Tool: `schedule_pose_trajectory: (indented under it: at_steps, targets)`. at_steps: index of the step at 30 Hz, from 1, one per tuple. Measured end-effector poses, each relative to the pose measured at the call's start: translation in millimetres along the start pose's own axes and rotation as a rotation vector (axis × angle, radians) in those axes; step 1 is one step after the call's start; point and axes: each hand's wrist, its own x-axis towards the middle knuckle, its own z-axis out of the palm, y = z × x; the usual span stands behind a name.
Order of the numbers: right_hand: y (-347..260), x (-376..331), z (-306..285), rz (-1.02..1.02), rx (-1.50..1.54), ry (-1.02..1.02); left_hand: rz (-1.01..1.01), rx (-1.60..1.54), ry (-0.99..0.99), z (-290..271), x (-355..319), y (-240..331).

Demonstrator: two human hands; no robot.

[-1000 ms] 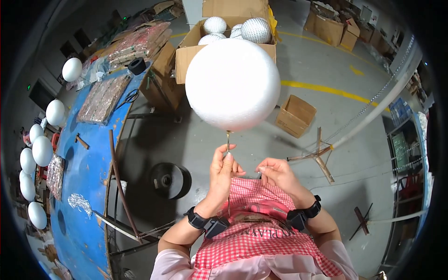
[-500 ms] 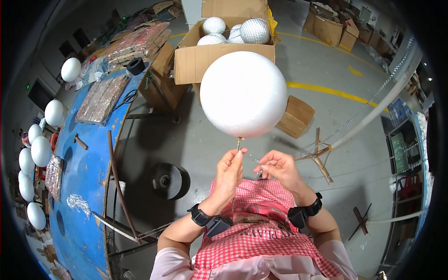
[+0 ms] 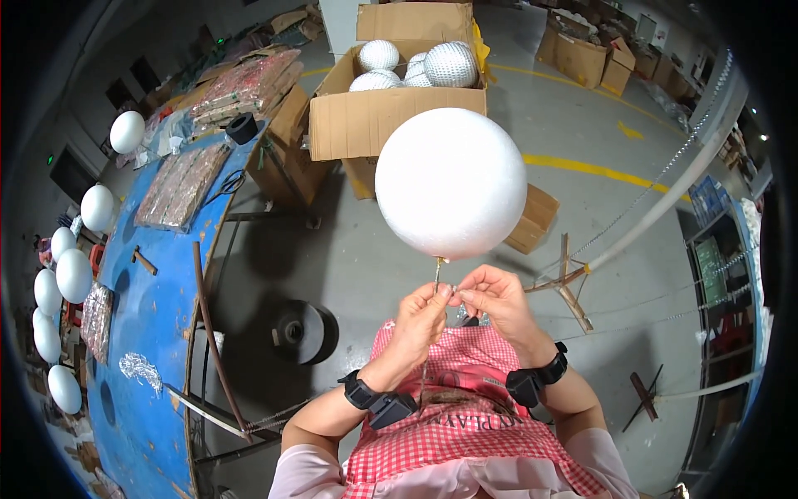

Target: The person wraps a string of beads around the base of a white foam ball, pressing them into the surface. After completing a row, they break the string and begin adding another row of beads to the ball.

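- Gripping the rod (image 3: 438, 270) in our left hand (image 3: 421, 323).
- White ball (image 3: 451, 183) on rod's upper end, beyond both hands.
- Our right hand (image 3: 504, 309) pinched closed beside left; contents unclear.

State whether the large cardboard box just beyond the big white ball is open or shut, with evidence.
The cardboard box is open: its far flap is clear of the opening, and textured silvery balls show inside.

Bright centre, black fisheye rim
Overhead light nearly bleaches the white ball (image 3: 451, 179); dark shadows pool on the grey floor (image 3: 349, 241) beside the blue table (image 3: 150, 312), whose edge bows; detail grows dim and soft toward the upper left.
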Motion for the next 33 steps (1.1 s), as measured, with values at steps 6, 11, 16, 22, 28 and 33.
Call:
schedule_pose_trajectory:
  at_steps: [6,11,16,22,28,33]
  targets:
    - [4,-4,4,-0.063,-0.232,0.077,0.007,0.003,0.051,1,-1,-1]
    - [1,-1,6,-0.400,-0.742,0.132,0.009,-0.009,0.056,-1,0,-2]
    - [-6,-4,8,-0.691,-1.148,0.079,0.017,-0.011,0.065,1,-1,-2]
    - [-5,-7,6,-0.716,-1.329,0.089,0.024,0.005,0.072,3,1,-10]
    - [7,-1,-4,-0.449,-0.878,0.294,0.010,0.043,0.093,19,0,-6]
    - [11,0,3,-0.246,-0.452,0.424,0.013,0.014,0.040,23,6,-3]
